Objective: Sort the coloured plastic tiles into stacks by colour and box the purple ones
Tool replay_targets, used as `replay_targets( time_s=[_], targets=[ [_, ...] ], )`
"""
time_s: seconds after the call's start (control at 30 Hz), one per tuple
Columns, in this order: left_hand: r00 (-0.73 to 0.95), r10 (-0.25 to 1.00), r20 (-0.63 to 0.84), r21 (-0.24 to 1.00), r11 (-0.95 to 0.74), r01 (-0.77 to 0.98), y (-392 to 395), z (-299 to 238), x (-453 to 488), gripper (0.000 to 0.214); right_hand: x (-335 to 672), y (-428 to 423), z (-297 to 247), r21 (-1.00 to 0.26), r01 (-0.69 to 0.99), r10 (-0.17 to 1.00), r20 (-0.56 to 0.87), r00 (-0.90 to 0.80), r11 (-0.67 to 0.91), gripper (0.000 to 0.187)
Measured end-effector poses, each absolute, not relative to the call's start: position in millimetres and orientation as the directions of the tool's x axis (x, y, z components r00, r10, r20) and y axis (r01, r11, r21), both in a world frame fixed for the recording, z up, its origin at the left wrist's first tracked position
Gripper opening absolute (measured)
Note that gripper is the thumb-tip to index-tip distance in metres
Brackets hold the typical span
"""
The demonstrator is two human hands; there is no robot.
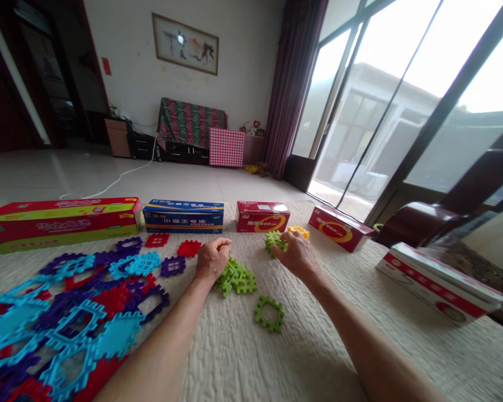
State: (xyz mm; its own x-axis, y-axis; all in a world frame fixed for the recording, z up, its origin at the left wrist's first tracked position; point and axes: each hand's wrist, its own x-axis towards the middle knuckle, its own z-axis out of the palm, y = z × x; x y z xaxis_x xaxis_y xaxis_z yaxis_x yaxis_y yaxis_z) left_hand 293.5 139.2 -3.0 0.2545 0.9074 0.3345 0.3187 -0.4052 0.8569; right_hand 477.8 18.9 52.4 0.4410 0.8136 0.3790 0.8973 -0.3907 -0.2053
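My left hand (213,259) is curled closed at the left edge of a loose heap of green interlocking plastic blocks (235,277); whatever its fingers hold is hidden. Farther right, my right hand (298,254) bends over a small group of green notched blocks (275,243), its thumb and fingers closed about one of them. Yellow blocks (299,230) show just behind that hand, partly covered by it. A single green square block with a round opening (269,314) lies flat between my forearms.
Blue, purple and red blocks spread across the left, among them a light-blue one (119,334). Along the far edge stand a red-and-green box (62,224), a blue box (184,216) and two red boxes (263,216) (339,228). A white-and-red box (438,285) sits at right.
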Motion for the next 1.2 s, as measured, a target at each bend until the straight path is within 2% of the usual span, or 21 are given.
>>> replay_targets(
  time_s=[0.2, 0.37, 0.47, 0.53, 0.63, 0.7, 0.8, 0.87, 0.97, 1.2],
  targets=[
    [0.261, 0.908, 0.329, 0.858, -0.402, 0.318, 138.9, -2.7, 292.8, 0.027, 477.4, 18.2, 51.9, -0.212, 0.896, 0.817, 0.369, 0.443, -0.39, 0.029],
    [0.261, 0.909, 0.326, 0.863, -0.399, 0.31, 138.6, -2.0, 292.7, 0.027, 477.5, 16.3, 49.8, -0.207, 0.907, 0.804, 0.42, 0.421, -0.367, 0.035],
    [0.256, 0.91, 0.326, 0.863, -0.397, 0.311, 138.8, -2.3, 292.7, 0.028, 473.0, 16.5, 52.3, -0.213, 0.938, 0.806, 0.481, 0.345, -0.274, 0.025],
    [0.26, 0.909, 0.326, 0.864, -0.398, 0.309, 139.2, -2.6, 292.7, 0.029, 467.7, 17.1, 55.3, -0.23, 0.963, 0.837, 0.491, 0.241, -0.143, 0.015],
    [0.265, 0.908, 0.324, 0.866, -0.397, 0.304, 140.0, -3.4, 292.8, 0.03, 458.5, 15.9, 58.9, -0.323, 0.942, 0.933, 0.359, 0.03, 0.094, 0.011],
    [0.261, 0.908, 0.327, 0.866, -0.399, 0.301, 140.7, -4.3, 293.0, 0.03, 452.2, 12.7, 60.0, -0.4, 0.899, 0.974, 0.198, -0.105, 0.178, 0.023],
    [0.257, 0.905, 0.339, 0.864, -0.408, 0.294, 141.9, -5.6, 293.4, 0.029, 442.3, 6.8, 60.4, -0.414, 0.895, 0.985, 0.031, -0.168, 0.166, 0.048],
    [0.256, 0.904, 0.341, 0.863, -0.409, 0.296, 141.8, -5.7, 293.4, 0.029, 435.4, 4.6, 60.4, -0.385, 0.909, 0.986, 0.02, -0.165, 0.16, 0.054],
    [0.276, 0.9, 0.338, 0.867, -0.412, 0.28, 139.5, -3.6, 292.7, 0.029, 427.5, 4.9, 60.7, -0.337, 0.922, 0.982, 0.041, -0.185, 0.188, 0.052],
    [0.574, 0.764, 0.294, 0.878, -0.454, 0.154, 131.5, 2.6, 290.3, 0.028, 440.2, 6.5, 61.5, -0.338, 0.927, 0.986, 0.029, -0.164, 0.164, 0.052]
  ],
)
